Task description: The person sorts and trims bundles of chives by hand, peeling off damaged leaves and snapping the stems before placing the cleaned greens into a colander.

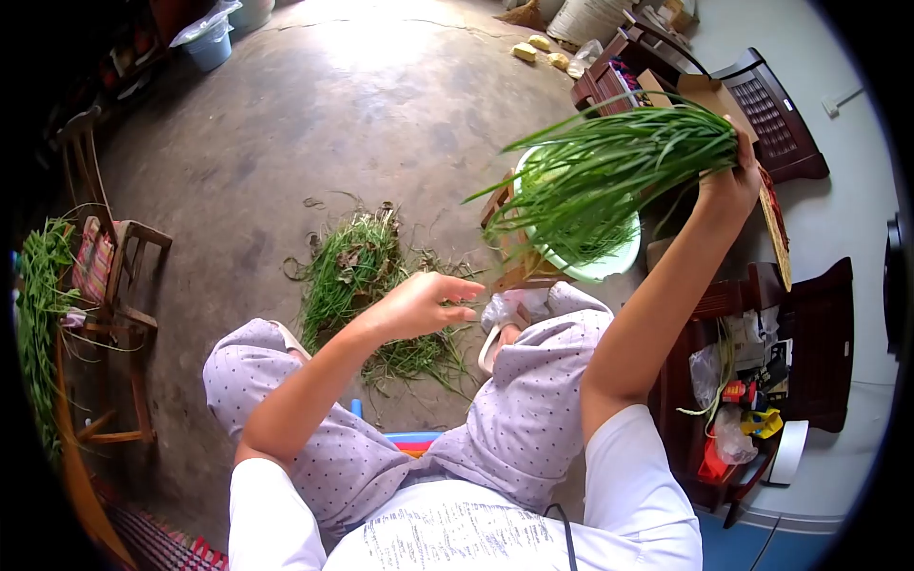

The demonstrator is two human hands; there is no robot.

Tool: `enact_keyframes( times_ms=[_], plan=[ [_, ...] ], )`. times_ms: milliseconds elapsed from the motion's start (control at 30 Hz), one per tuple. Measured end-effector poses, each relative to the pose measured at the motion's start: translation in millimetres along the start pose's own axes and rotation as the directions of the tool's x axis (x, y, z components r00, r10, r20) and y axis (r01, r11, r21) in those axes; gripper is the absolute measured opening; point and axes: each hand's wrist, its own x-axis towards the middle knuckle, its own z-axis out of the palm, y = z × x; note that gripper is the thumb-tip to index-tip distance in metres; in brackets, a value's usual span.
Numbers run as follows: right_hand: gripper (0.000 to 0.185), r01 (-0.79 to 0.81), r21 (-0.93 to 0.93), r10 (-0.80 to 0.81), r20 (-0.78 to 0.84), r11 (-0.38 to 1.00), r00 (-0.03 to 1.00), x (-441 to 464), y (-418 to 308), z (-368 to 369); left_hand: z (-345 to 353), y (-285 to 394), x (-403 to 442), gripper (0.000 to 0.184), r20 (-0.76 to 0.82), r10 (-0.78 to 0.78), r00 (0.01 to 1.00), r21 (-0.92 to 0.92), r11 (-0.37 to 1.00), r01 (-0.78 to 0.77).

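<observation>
Well, right hand: raised in the upper right of the frame, the right hand [731, 181] has its fingers closed around one end of a bunch of chive-like greens [628, 143].
Bunch: it fans out leftward from the fist, long thin leaves drooping across the basin; whether the lowest tips touch it, I can't tell.
Left hand: near the centre of the frame, the left hand [428, 303] is open, its fingers parted and slightly bent, pointing right; in this view it overlaps the heap.
Basin: right of centre, a pale green basin [624, 263] holds more loose greens [595, 249], partly hidden by the bunch.
Heap: left of centre, a tangled heap of green and withered stalks [347, 262] lies on the bare floor [238, 143], just beyond the seated person's spotted trousers [514, 400].
Left edge: more leafy greens [43, 314] lie near a wooden chair [138, 231].
Upper left: a blue bucket [211, 49] wears a plastic bag.
Upper right: yellowish lumps [524, 51] sit on the floor near dark wooden furniture [776, 114] with an open cardboard box [716, 95].
Lower right: crumpled plastic bags [733, 440] lie on a dark wooden seat.
</observation>
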Motion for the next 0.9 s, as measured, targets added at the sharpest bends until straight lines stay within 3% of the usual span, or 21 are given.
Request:
enact_keyframes(
  times_ms=[67,133,167,300,367,600,667,767,900],
  plan=[
    [0.038,-0.013,0.004,0.013,-0.016,1.0,1.0,1.2,2.0,0.0,13.5,3.9,2.5,0.045,-0.037,0.057,0.998,-0.017,0.998,-0.057],
    [0.039,-0.039,0.018,0.039,-0.01,0.999,0.999,2.4,2.8,-1.2,24.3,19.9,3.8,0.046,-0.203,0.141,0.969,-0.302,0.932,-0.198],
    [0.039,-0.038,0.009,0.038,0.014,0.999,0.999,2.8,7.4,-1.0,28.5,23.1,5.4,0.048,-0.262,0.193,0.946,-0.311,0.911,-0.272],
    [0.041,0.037,-0.04,-0.037,0.006,0.999,0.999,-2.0,26.1,1.1,31.2,38.5,5.9,0.045,-0.273,0.166,0.948,-0.422,0.865,-0.273],
    [0.041,0.044,-0.022,-0.045,-0.007,0.999,0.999,-0.4,24.9,-0.4,31.0,40.2,7.9,0.037,-0.229,0.12,0.966,-0.595,0.768,-0.237],
    [0.04,0.045,-0.022,-0.044,0.018,0.999,0.999,-0.3,26.6,-2.1,37.2,27.9,13.3,0.019,-0.31,0.174,0.935,-0.65,0.678,-0.342],
    [0.039,0.109,-0.082,-0.111,-0.022,0.991,0.994,-3.4,32.0,2.0,37.6,25.5,12.0,0.016,-0.311,0.161,0.937,-0.713,0.612,-0.342],
    [0.04,0.054,-0.001,-0.054,-0.006,0.999,0.999,-0.1,25.3,-0.8,37.2,24.0,10.4,0.016,-0.348,0.173,0.921,-0.678,0.632,-0.375],
    [0.04,0.068,-0.037,-0.068,0.009,0.997,0.998,0.4,24.2,-3.3,33.0,17.7,7.5,0.015,-0.341,0.145,0.929,-0.634,0.694,-0.341]
  ],
)
